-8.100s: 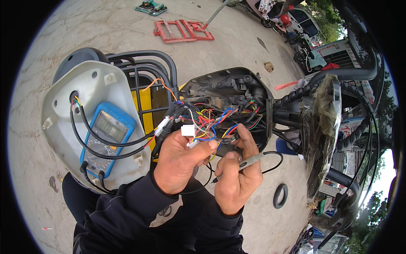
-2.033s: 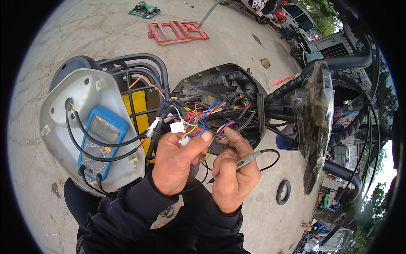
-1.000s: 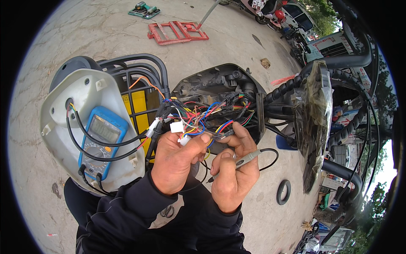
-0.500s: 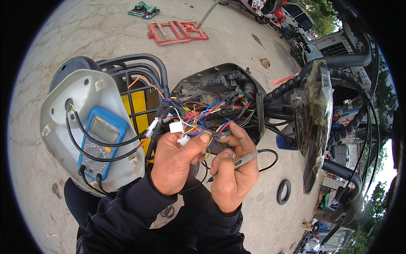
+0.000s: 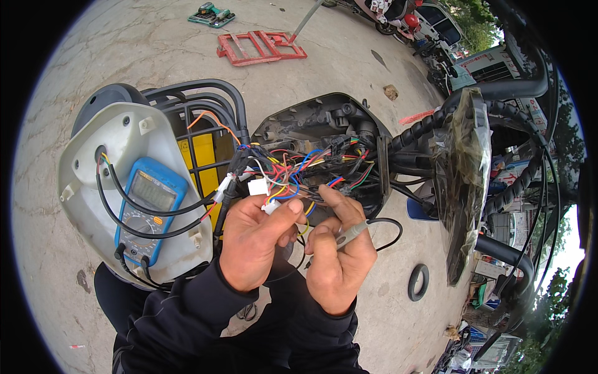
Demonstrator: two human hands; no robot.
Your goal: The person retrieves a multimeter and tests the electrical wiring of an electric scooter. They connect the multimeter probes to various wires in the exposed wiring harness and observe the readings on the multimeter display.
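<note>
My left hand (image 5: 254, 244) pinches a white plug connector (image 5: 270, 206) between thumb and fingers, with blue, yellow and red wires running from it. Just above it is a second white connector (image 5: 258, 187). In my right hand (image 5: 338, 268) lies a grey test probe (image 5: 352, 234), its black lead looping out to the right; its tip is hidden. My right index finger points up at the tangled wiring harness (image 5: 305, 168), which fills an open black body shell (image 5: 311, 112). Left of my hands, a blue multimeter (image 5: 151, 210) rests on a pale plastic cover (image 5: 81, 187).
Handlebars (image 5: 507, 87) and a plastic-wrapped front panel (image 5: 464, 187) rise on the right. A black rack (image 5: 205, 93) stands behind the cover. On the concrete are a red metal frame (image 5: 261, 48), a green drill in its case (image 5: 212, 15) and a black rubber ring (image 5: 418, 282).
My right hand has shifted slightly left and its index finger has come off the blue, red and yellow wires. The probe has moved left with it. My left hand has barely moved.
</note>
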